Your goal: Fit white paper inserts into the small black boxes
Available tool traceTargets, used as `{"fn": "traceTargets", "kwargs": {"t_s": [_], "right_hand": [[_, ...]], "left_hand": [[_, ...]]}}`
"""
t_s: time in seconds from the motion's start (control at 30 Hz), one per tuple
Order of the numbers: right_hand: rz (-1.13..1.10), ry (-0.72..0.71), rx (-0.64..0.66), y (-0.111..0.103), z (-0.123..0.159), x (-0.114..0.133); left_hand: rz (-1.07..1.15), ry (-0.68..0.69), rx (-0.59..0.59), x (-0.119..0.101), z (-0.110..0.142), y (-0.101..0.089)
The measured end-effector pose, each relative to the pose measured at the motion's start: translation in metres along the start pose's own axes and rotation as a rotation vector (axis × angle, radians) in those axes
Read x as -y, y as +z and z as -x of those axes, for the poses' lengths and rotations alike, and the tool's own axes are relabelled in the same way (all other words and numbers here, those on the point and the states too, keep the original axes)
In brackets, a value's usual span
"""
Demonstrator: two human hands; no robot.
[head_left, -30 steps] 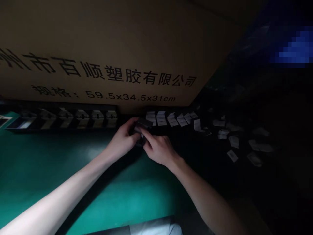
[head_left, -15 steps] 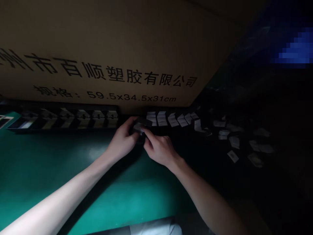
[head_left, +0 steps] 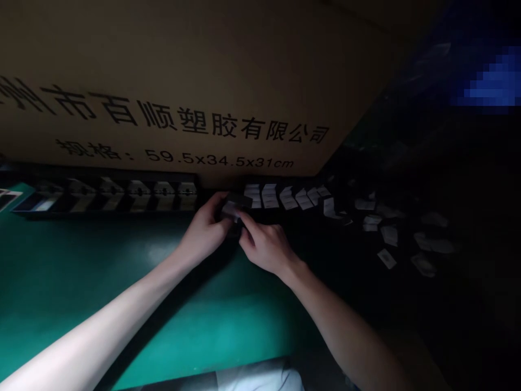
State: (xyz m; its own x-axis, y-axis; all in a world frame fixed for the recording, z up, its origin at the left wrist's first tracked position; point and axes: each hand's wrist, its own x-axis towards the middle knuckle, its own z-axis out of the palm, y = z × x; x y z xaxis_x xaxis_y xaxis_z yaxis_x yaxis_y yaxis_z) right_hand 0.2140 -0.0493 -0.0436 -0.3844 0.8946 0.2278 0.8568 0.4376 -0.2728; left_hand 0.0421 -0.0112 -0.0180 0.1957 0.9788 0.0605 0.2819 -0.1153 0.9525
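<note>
My left hand (head_left: 209, 225) is closed around a small dark box (head_left: 241, 201) in the middle of the view, its upper flap seeming to stand raised. A pale grey slip (head_left: 230, 209) shows at the box. My right hand (head_left: 264, 241) meets it from the other side, index fingertip on the slip and thumb by the box's near edge. The other right fingers are curled. Fingers and shadow hide much of the box. Just beyond, folded white paper slips (head_left: 269, 196) stand in a row.
A big cardboard carton (head_left: 171, 65) with printed characters rises behind. Along its foot at left runs a row of dark open boxes (head_left: 140, 198) with pale inserts. Loose papers (head_left: 386, 258) lie scattered in shadow at right. The tabletop (head_left: 163, 326) is green.
Both hands hold nearly the same pose at the box. The view has shifted very slightly; nothing was let go or picked up.
</note>
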Motion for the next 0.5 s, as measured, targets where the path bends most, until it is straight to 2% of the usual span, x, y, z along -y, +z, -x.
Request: {"fn": "traceTargets", "kwargs": {"t_s": [0.17, 0.27, 0.37, 0.43, 0.5], "right_hand": [[0.012, -0.015, -0.017, 0.006, -0.003, -0.004], [-0.018, -0.090, -0.113, 0.004, -0.003, -0.006], [-0.076, -0.177, -0.312, -0.023, 0.015, 0.009], [-0.075, -0.145, -0.417, -0.053, 0.036, 0.031], [0.020, -0.102, -0.287, -0.084, 0.053, 0.057]], "left_hand": [[0.002, 0.006, -0.001, -0.001, 0.000, 0.000], [-0.015, 0.016, -0.007, -0.002, 0.000, -0.001], [-0.013, -0.004, -0.004, -0.001, -0.001, -0.001], [0.003, -0.018, 0.011, -0.001, -0.001, -0.002], [0.018, -0.013, 0.016, 0.000, -0.001, -0.001]]}}
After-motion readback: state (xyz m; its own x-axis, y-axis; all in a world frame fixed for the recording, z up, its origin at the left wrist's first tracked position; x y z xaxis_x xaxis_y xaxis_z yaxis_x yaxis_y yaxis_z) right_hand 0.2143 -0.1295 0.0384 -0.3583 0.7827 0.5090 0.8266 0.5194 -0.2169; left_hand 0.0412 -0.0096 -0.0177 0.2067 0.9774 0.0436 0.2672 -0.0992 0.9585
